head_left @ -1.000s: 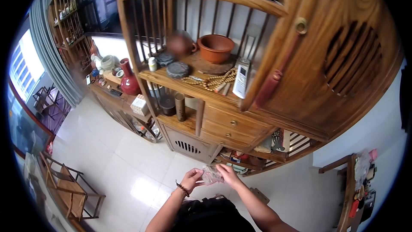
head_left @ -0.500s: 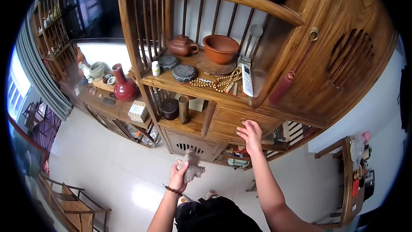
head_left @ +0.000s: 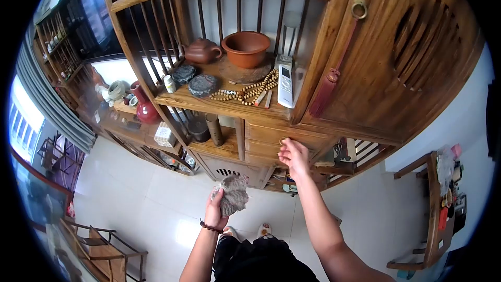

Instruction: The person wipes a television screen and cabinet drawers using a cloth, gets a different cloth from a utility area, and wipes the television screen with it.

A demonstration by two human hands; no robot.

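Note:
My left hand [head_left: 214, 210], with a beaded bracelet at the wrist, is closed on a crumpled grey cloth [head_left: 233, 196] held in front of the cabinet's lower part. Up at the small drawers [head_left: 261, 134], my right hand [head_left: 294, 157] has its fingers bent together at the ring pull [head_left: 282, 141] of the upper drawer. The drawer looks closed. Above it, the shelf [head_left: 209, 97] bears a clay bowl [head_left: 246, 49], a teapot [head_left: 201, 51], dark round stones [head_left: 203, 85], wooden beads [head_left: 255, 90] and a white remote [head_left: 285, 85].
Below the shelf stand a dark jar [head_left: 198, 128] and a tall tube [head_left: 214, 129]. A red vase [head_left: 146, 110] is on the side cabinet at left. A wooden chair [head_left: 104, 253] is at lower left, a side table [head_left: 432, 209] at right.
My right hand has closed its fingers at the upper drawer's ring. The cloth in my left hand hangs more spread out. The view has shifted, with the shelf now further left.

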